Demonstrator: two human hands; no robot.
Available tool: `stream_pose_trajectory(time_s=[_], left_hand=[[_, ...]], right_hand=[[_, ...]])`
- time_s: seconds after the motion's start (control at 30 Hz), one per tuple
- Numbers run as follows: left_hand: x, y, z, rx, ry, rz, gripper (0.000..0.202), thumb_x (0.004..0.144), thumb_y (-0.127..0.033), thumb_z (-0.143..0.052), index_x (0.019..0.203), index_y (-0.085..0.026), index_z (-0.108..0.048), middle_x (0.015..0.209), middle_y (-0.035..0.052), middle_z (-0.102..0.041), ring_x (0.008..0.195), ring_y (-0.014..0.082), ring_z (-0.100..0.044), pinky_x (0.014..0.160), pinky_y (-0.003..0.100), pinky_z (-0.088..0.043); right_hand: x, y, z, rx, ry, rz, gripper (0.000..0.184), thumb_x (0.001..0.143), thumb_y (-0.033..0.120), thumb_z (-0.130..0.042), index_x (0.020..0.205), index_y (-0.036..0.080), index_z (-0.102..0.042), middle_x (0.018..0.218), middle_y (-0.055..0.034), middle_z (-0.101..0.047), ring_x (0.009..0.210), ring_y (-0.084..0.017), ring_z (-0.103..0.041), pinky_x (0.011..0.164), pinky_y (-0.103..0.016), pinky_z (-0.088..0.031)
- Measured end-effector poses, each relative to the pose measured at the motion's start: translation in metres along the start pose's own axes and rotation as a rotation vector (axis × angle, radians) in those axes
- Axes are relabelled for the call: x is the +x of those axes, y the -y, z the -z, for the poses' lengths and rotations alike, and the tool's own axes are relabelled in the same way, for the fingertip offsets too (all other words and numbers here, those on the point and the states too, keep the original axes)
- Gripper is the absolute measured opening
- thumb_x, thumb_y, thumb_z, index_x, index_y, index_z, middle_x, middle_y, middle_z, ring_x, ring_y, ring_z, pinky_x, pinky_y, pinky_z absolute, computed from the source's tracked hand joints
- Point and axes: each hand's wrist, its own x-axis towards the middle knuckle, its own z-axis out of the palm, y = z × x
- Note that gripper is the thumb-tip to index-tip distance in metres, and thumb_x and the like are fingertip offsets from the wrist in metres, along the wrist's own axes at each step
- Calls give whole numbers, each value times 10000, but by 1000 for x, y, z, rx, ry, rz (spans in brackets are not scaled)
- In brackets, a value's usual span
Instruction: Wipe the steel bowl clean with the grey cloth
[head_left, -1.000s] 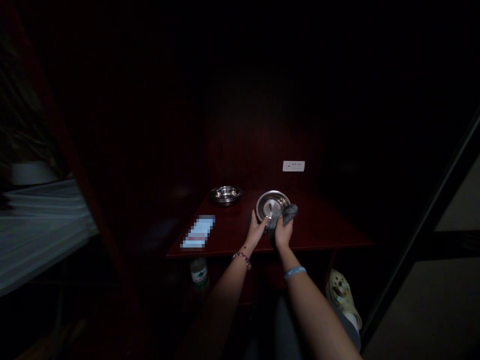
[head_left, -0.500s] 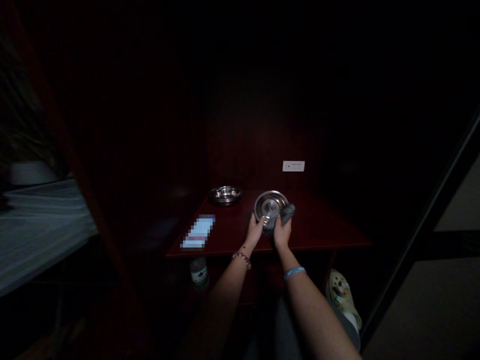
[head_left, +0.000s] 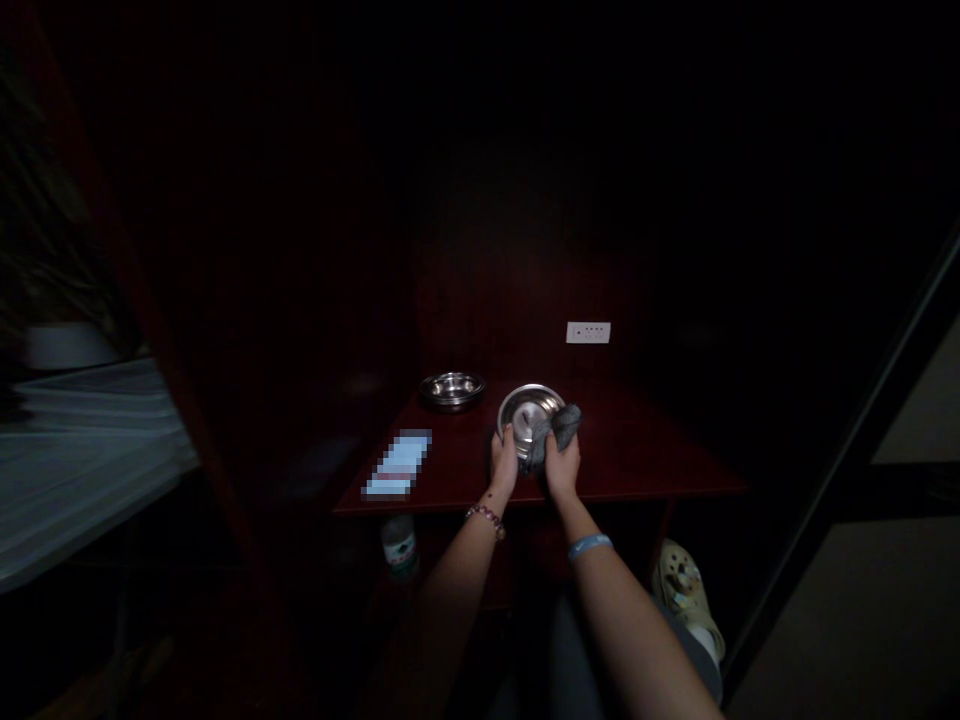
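The left hand [head_left: 505,465] grips the near left rim of a metal bowl [head_left: 528,417], while the right hand [head_left: 562,468] grasps a grey cloth [head_left: 568,428] against its right side. Compared with one second ago, bowl and cloth are slightly more left. Beyond the left hand, another bowl [head_left: 451,388] remains in place.

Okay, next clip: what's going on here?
A person's left hand holds a metal bowl by its near left side, tilted over a red table. The right hand presses a grey cloth to the bowl's near right side. Farther back, to the left, other metalware sits on the table, and a bottle shows below its front edge.
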Motion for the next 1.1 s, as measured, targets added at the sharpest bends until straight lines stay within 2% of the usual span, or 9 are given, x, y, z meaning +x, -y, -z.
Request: stream_pose_trajectory(time_s=[0.2,0.37,0.5,0.7,0.9,1.1], left_hand=[[-6,-8,3,-20,-85,102,231,867,-346,-533,937,-163,-656,963,73,-722,940,208,-662,879,328,-510],[-10,-15,2,-57,-56,74,224,848,-316,-536,932,-154,-666,953,75,-727,892,198,-662,829,305,-518],[-11,-17,-1,-72,22,23,230,846,-287,-541,956,-139,-679,991,96,-736,947,215,-666,888,330,-517],[-13,-15,-3,-82,163,-117,384,816,-220,-635,1199,-200,-623,1251,77,-673,1173,208,-617,1076,343,-422],[-10,-2,-4,-24,227,-114,535,724,-195,-759,1233,-200,-592,1244,94,-668,1175,226,-618,1107,372,-396],[-7,2,-4,6,263,-116,459,722,-150,-733,1171,-179,-639,1225,108,-691,1190,242,-615,1114,403,-387]], right_hand=[[-1,4,1,5,19,-7,399,789,396,-623,1095,143,-666,1000,-99,-745,942,-260,-695,871,-352,-519],[-1,5,2,-5,13,-29,373,784,400,-622,1043,139,-683,954,-102,-749,889,-262,-699,823,-341,-523],[1,1,1,11,-27,-33,382,785,404,-610,1049,136,-682,975,-108,-749,912,-261,-695,838,-342,-521],[4,-9,1,4,-98,-41,479,817,450,-563,1194,161,-620,1090,-97,-729,1019,-260,-681,933,-371,-502],[5,-10,2,-17,-82,-59,563,853,476,-506,1295,131,-551,1208,-147,-679,1120,-278,-653,990,-390,-479],[5,-9,1,-10,-78,-52,555,866,476,-495,1306,142,-534,1239,-155,-664,1152,-280,-639,1017,-409,-465]])
